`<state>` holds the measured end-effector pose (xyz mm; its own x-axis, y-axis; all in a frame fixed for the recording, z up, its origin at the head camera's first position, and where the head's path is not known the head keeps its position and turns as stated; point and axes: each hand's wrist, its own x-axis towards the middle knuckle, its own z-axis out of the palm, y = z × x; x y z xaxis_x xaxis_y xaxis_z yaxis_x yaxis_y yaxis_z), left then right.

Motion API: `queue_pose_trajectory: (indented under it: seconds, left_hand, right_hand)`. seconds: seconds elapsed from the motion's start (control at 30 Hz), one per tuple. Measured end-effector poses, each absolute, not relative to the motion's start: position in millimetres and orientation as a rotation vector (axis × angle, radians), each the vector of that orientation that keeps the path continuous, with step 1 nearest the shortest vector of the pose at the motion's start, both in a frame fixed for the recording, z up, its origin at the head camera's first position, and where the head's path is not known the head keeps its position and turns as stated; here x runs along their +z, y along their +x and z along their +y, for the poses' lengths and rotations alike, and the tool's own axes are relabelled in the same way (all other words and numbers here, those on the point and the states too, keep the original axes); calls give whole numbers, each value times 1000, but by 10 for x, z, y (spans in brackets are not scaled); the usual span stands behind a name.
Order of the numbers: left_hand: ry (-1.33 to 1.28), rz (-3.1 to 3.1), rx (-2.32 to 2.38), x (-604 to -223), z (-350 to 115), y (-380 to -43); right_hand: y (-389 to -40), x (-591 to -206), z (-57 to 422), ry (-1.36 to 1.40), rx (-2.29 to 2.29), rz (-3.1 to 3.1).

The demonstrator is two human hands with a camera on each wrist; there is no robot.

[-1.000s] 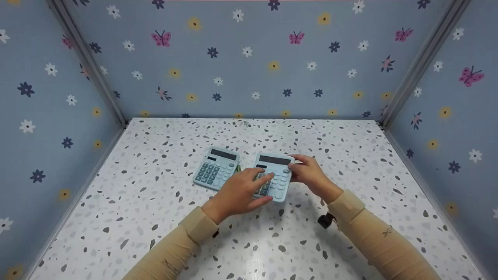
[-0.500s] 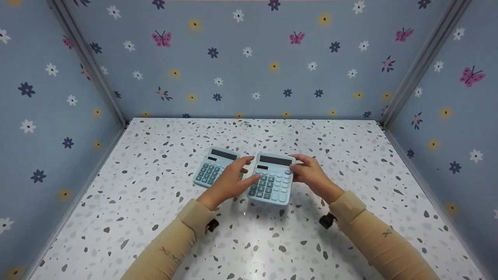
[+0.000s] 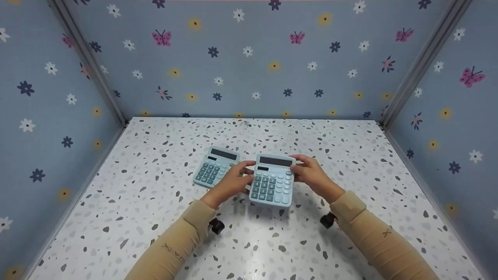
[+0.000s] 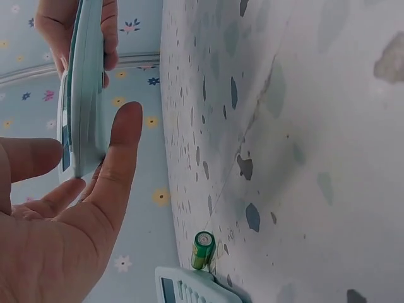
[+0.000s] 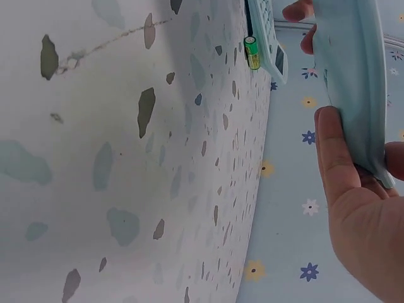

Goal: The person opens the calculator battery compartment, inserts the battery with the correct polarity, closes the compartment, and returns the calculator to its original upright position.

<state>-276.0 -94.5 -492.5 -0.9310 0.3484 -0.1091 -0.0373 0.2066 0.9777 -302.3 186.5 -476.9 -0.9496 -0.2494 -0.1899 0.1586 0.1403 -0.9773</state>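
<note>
A light blue calculator (image 3: 273, 182) is held off the table between both hands, its keys and dark display facing up. My left hand (image 3: 228, 183) grips its left edge, the thumb on the front and fingers behind, as the left wrist view shows. At the top right corner my right hand (image 3: 314, 178) pinches it, thumb on the front and fingers underneath. A second calculator of the same kind (image 3: 218, 166) lies on the table to the left, partly behind my left hand. Beside it is a green battery (image 4: 202, 250), seen in both wrist views.
The speckled white table (image 3: 163, 136) has blue flowered panels (image 3: 233, 66) at its back and both sides. Metal posts (image 3: 91, 66) stand at the rear corners. A black wrist camera (image 3: 216, 226) hangs under each sleeve.
My left hand has moved from the held calculator's keys to its left edge and now grips it there. The calculator has shifted slightly toward me; the right hand keeps its hold.
</note>
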Motion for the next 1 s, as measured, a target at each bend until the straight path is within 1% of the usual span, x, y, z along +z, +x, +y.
queue_pose_trajectory:
  seconds: [0.33, 0.73, 1.0]
  left_hand:
    - [239, 2176, 1808, -4919, -886, -2781]
    - [228, 2159, 1854, -4940, -767, -2791]
    - [203, 2179, 1848, -5002, -627, -2768]
  right_hand:
    - [-3061, -4775, 1889, -99, -1911, 2104]
    - [-3140, -4784, 1967, 3, -1918, 2130]
    - [-3180, -4800, 2083, 0, -1793, 2241]
